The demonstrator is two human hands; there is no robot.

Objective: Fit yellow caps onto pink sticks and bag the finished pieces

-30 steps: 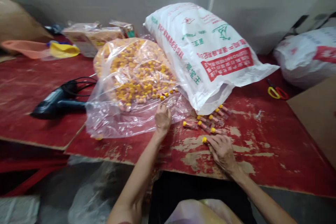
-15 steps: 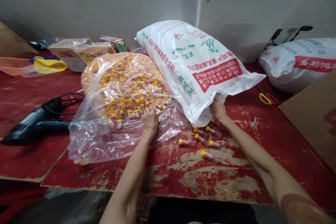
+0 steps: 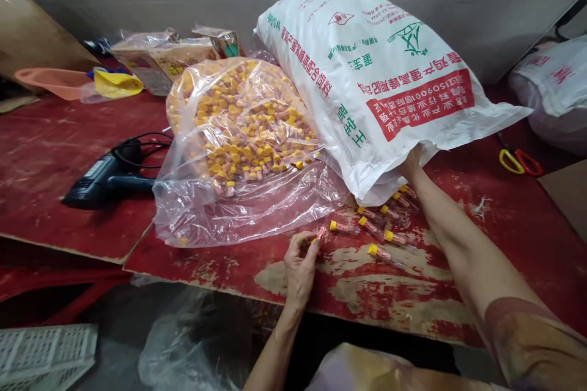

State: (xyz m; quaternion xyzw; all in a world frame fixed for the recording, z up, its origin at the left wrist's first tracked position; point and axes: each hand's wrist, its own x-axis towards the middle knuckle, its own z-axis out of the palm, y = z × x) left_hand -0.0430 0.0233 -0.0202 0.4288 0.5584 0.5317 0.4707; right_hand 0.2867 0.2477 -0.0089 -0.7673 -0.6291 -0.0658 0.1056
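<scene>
Between the fingertips of my left hand (image 3: 301,263) is a small yellow-capped tube (image 3: 320,234) with pink-red contents, held above the front of the table. My right hand (image 3: 411,162) reaches into the mouth of a large white woven sack (image 3: 367,61) with red and green print; its fingers are hidden inside. Just below the sack's mouth lie several longer clear tubes (image 3: 380,252) with yellow caps. To the left, a clear plastic bag (image 3: 197,214) lies open toward me, full of small yellow-capped tubes (image 3: 257,116).
On the red worn table (image 3: 68,134) lie a dark heat gun (image 3: 103,180) with its cable, an orange scoop-like piece (image 3: 50,82) and a yellow one (image 3: 117,84). Wrapped boxes (image 3: 178,58) stand behind. Scissors (image 3: 520,160) and another sack (image 3: 557,91) are at the right.
My left hand has left the clear bag's opening and come toward me and right, with a small tube in its fingers. My right hand has gone deeper into the sack. The view has shifted.
</scene>
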